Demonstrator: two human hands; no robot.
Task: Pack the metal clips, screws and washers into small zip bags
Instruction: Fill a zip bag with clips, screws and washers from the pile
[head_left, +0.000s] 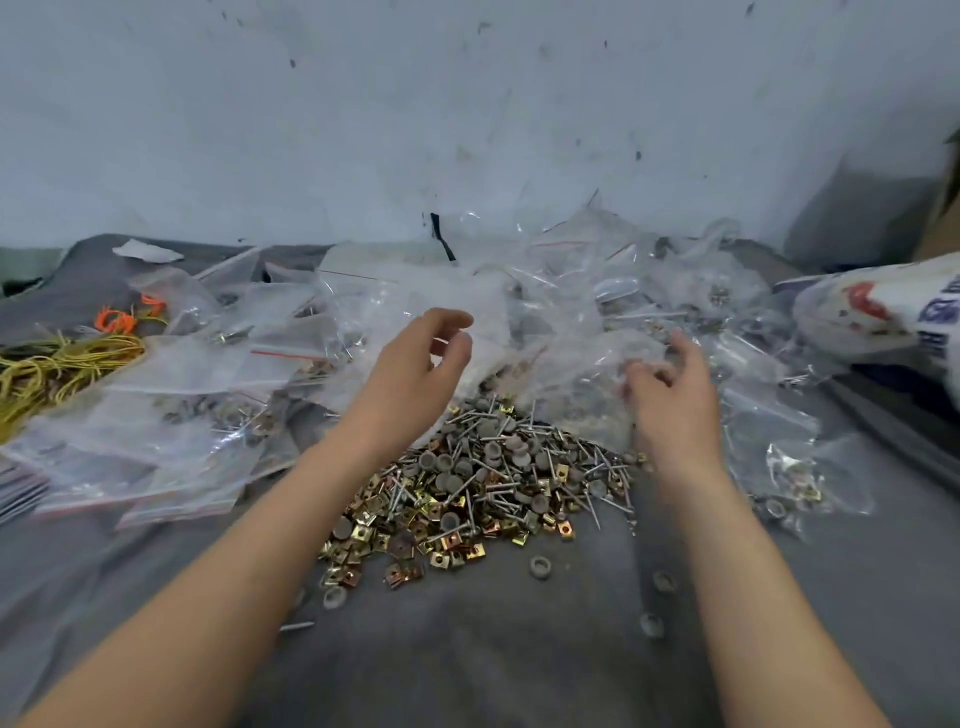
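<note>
A loose heap of brass-coloured metal clips (415, 519), silver screws (498, 457) and grey round washers (447, 478) lies on the grey cloth in front of me. Beyond it is a big pile of clear zip bags (571, 301), some filled. My left hand (421, 364) hovers above the far left edge of the heap, fingers loosely curled, holding nothing. My right hand (675, 395) reaches into the bags at the right, and its fingers curl round the clear plastic of a zip bag (587, 364). What the bag contains is blurred.
Filled zip bags (156, 431) lie stacked at the left. Yellow and orange rubber bands (67, 358) sit at the far left. A printed white sack (883, 312) lies at the right. Stray washers (540, 566) dot the cloth near me. A stained wall stands behind.
</note>
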